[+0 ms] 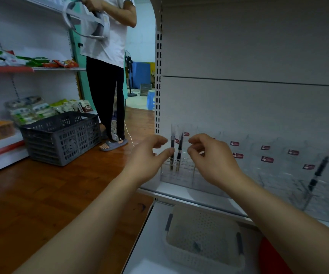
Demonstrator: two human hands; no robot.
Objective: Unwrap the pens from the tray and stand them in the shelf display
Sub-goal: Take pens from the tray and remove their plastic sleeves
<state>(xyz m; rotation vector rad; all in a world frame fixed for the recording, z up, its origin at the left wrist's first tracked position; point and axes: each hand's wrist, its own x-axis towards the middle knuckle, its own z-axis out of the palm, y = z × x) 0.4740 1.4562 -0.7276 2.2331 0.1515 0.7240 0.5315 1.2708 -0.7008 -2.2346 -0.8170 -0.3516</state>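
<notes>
A clear acrylic pen display (181, 176) stands on the white shelf. Two dark pens stand upright in its left end, the left pen (172, 142) and the right pen (180, 147). My left hand (149, 157) pinches the left pen, forefinger tip on its barrel and thumb just above. My right hand (209, 157) hovers just right of the two pens with its fingers loosely curled, and I see nothing in it. A third pen (317, 173) leans in the display far to the right. The white perforated tray (179, 252) sits on the lower shelf below my arms.
The display carries small red labels (267, 159) along its rows. A grey plastic crate (61, 137) sits on the wooden floor at left. A person (106, 76) stands beside it by shelves of packaged goods. The perforated shelf upright (158, 86) rises just behind the pens.
</notes>
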